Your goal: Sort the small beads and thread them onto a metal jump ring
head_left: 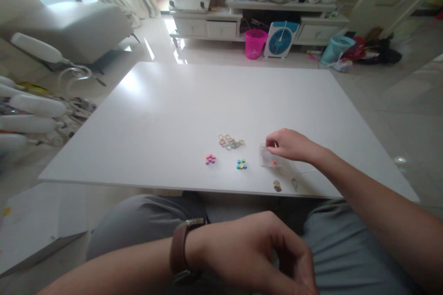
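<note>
My right hand [290, 144] reaches over the white table [173, 110] and its fingertips pinch the upper edge of a small clear plastic box [269, 156] with something orange inside. Left of the box lie a blue-green flower-shaped charm [241, 164], a pink flower-shaped charm [210, 159] and a heap of several small coloured rubber bands [230, 142]. A tiny yellow figure sticker [277, 185] and a small clear piece [294, 184] sit near the table's front edge. My left hand [263, 253], with a brown watch strap at the wrist, rests on my lap with its fingers loosely curled, holding nothing that I can see.
A pink basket [255, 43], a blue fan [281, 39] and a teal basket [335, 49] stand on the floor before a white low cabinet [242, 23] at the back. A grey sofa [76, 27] and white bottles [31, 106] are on the left.
</note>
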A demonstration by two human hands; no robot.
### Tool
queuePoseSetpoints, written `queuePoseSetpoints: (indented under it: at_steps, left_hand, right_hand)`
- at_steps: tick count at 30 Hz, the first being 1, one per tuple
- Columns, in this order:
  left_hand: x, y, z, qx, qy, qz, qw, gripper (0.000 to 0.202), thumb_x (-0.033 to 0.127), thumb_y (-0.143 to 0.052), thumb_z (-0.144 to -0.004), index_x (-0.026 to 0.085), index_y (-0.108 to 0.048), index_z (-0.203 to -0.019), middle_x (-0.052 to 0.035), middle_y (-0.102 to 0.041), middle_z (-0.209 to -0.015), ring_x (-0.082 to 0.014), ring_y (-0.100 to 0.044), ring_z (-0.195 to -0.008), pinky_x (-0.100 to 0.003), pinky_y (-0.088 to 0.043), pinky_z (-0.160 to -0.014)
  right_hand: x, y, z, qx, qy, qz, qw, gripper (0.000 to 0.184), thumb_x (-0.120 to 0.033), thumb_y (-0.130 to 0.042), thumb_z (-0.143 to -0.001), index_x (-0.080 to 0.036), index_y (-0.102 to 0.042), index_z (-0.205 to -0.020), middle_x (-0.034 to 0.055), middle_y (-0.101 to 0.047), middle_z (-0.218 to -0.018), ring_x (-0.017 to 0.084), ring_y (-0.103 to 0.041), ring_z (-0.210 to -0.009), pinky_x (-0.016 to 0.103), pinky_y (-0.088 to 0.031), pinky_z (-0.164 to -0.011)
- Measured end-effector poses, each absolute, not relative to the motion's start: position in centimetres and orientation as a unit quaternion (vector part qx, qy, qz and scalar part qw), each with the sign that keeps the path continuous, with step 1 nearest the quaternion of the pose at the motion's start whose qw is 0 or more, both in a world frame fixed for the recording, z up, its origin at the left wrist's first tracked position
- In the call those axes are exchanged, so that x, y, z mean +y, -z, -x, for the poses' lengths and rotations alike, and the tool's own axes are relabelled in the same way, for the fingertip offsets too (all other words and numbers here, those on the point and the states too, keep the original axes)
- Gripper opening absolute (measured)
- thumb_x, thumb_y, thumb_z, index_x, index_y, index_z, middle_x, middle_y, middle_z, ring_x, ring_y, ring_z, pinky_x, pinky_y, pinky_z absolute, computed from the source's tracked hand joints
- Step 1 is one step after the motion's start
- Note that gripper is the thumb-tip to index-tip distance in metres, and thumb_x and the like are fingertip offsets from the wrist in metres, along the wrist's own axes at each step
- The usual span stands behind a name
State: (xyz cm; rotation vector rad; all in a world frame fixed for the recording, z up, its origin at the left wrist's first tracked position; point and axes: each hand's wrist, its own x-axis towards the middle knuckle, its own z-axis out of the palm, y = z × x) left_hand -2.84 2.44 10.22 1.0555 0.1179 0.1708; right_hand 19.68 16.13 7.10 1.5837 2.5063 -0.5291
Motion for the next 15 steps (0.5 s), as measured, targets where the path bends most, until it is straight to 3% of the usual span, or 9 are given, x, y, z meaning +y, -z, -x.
queuePoseSetpoints:
  at_steps: [4,9,15]
  left_hand:
    - [4.8,-10.9,2.9,0.175,-0.069,-0.759,0.623,0.017,0.031,-0.061,-0.093,0.018,-0.071,-0.087,-0.0018,-0.072,-0.089,-0.0116,-0.063,-0.08,-0.024,-0.049,-0.077]
    - [7.3,-8.9,3.6,0.303,-0.069,-0.896,0.316,0.024,0.025,-0.048,-0.098,0.018,-0.068,-0.084,-0.004,-0.07,-0.089,-0.017,-0.063,-0.083,-0.031,-0.049,-0.079]
    - [9.8,-6.1,4.5,0.408,-0.102,-0.874,0.244,0.013,0.024,-0.056,-0.091,0.019,-0.065,-0.083,-0.0073,-0.067,-0.104,-0.0223,-0.062,-0.102,-0.037,-0.049,-0.092]
  right_hand:
    - [15.7,-6.9,-20.2,0.826,0.189,-0.512,0.144,0.013,-0.018,-0.065,-0.077,-0.02,-0.077,-0.08,0.0032,-0.074,-0.077,0.016,-0.063,-0.069,0.026,-0.035,-0.058]
    - [15.6,-6.3,-20.1,0.821,0.204,-0.498,0.193,0.012,-0.022,-0.073,-0.076,-0.02,-0.081,-0.085,0.0046,-0.076,-0.081,0.018,-0.067,-0.073,0.025,-0.036,-0.058]
    - [15.4,-6.0,-19.8,0.826,0.16,-0.502,0.201,0.016,-0.026,-0.072,-0.078,-0.022,-0.082,-0.089,0.0076,-0.078,-0.088,0.023,-0.071,-0.082,0.026,-0.039,-0.059]
